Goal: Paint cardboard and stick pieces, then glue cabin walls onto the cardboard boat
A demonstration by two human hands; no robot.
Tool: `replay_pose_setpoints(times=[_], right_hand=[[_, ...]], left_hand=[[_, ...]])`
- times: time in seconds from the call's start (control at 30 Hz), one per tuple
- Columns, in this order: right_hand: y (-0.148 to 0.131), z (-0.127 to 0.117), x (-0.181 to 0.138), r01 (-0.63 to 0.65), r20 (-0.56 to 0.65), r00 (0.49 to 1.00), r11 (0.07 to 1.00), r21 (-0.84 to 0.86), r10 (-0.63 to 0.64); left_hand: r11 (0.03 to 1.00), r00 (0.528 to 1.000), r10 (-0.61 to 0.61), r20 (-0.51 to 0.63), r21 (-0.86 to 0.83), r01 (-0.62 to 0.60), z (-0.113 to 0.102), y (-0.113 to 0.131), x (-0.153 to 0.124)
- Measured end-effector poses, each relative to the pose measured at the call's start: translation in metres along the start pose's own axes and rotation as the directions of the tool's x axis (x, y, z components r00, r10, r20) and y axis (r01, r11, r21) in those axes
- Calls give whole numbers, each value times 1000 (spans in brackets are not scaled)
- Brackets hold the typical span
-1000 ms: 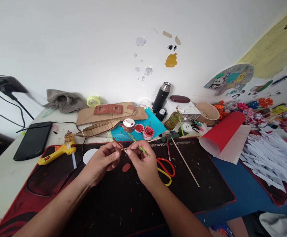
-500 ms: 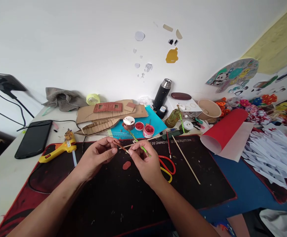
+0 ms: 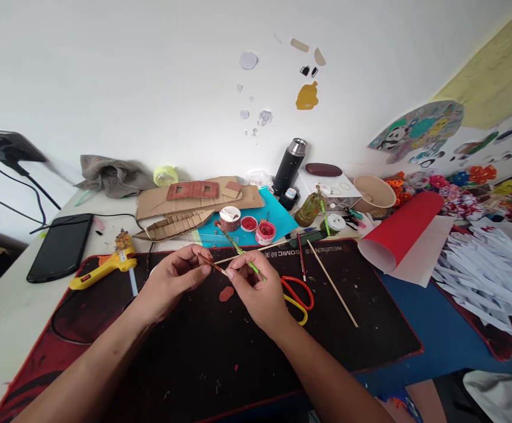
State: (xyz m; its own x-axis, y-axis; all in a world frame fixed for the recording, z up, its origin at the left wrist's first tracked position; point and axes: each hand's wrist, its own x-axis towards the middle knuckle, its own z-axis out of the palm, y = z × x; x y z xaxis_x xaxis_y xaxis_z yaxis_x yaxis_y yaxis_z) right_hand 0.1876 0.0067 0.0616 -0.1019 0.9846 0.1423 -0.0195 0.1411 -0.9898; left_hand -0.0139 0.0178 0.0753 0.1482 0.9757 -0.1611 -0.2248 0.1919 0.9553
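Note:
Above the black desk mat, my left hand [image 3: 177, 275] pinches one end of a thin stick [image 3: 215, 265] painted reddish brown. Thumb and fingertips of my right hand [image 3: 260, 291] close on the stick's other, paler end. That same hand also grips a paintbrush [image 3: 239, 249] with a green handle, its brown-stained tip pointing up and left toward the paint pots. Below the stick, a small brown flat piece [image 3: 226, 294] lies on the mat. Scissors [image 3: 300, 294] with red and yellow handles lie partly hidden beside my right hand.
Open pots of brown [image 3: 230, 219] and red paint [image 3: 265, 232] stand behind my hands, near painted cardboard [image 3: 193, 190]. A yellow glue gun [image 3: 106, 269] and black phone [image 3: 59, 248] lie left. A bare wooden stick [image 3: 333, 285], red paper roll [image 3: 403, 235] and white paper strips [image 3: 480, 276] are right.
The brush in my right hand has tilted, its tip moving slightly up and left. The brown stick has shifted a little left between my hands.

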Motion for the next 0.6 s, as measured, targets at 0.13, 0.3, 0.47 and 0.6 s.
replay_pose_setpoints(times=[0.13,0.3,0.47,0.6], right_hand=[[1,0,-1,2,3,1000,1000,-6,-2],[0,0,-1,2,6,1000,1000,3,-2],[-1,0,-1,0,15,1000,1000,3,0],[0,0,-1,5,18,1000,1000,9,-5]], left_hand=[[1000,1000,7,-3,4,-7,0,-1,0],[1000,1000,14,8,2,-14,-1,-2,1],[1000,1000,26,6,12,-26,-1,-2,0],[1000,1000,25,5,17,-25,-2,-2,0]])
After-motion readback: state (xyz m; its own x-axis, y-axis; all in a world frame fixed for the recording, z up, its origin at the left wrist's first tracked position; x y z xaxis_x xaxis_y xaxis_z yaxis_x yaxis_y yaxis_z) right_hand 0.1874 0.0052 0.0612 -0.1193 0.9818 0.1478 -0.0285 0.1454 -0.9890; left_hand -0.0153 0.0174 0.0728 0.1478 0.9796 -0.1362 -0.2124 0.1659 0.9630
